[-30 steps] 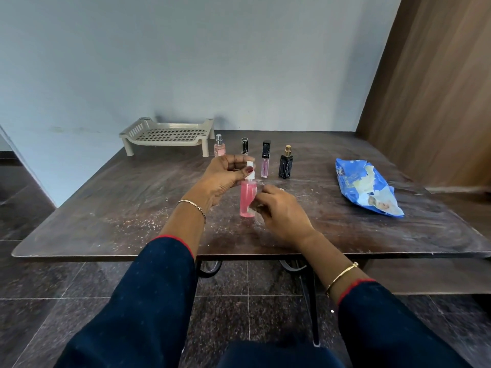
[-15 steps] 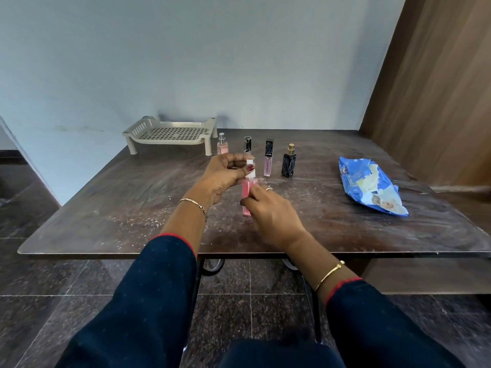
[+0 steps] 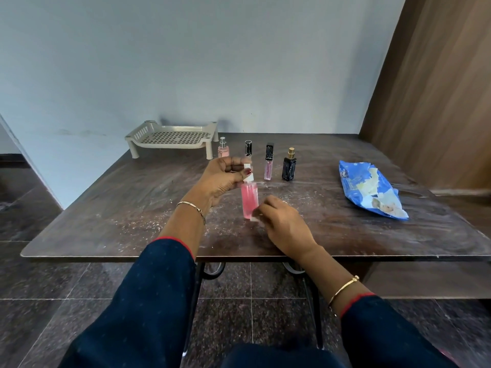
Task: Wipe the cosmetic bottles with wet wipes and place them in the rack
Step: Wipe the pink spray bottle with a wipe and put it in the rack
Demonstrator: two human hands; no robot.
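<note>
While the left hand [image 3: 221, 179] fingers grip the pink bottle [image 3: 249, 200] near its cap, the right hand [image 3: 284, 224] fingers, just below them, pinch what seems to be a wipe [image 3: 255, 218].

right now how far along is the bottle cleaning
Nothing is racked: the rack holds no bottles. In hand: the left hand holds the pink bottle by its cap while the right hand presses a wipe against its base. Left: four bottles standing on the table.

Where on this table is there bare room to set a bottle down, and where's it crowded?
Free: the rack shelf; the table between rack and left hand; the strip between black bottle and wipes pack. Crowded: the bottle row, and mid-table where the right hand holds a wipe to the pink bottle.
</note>
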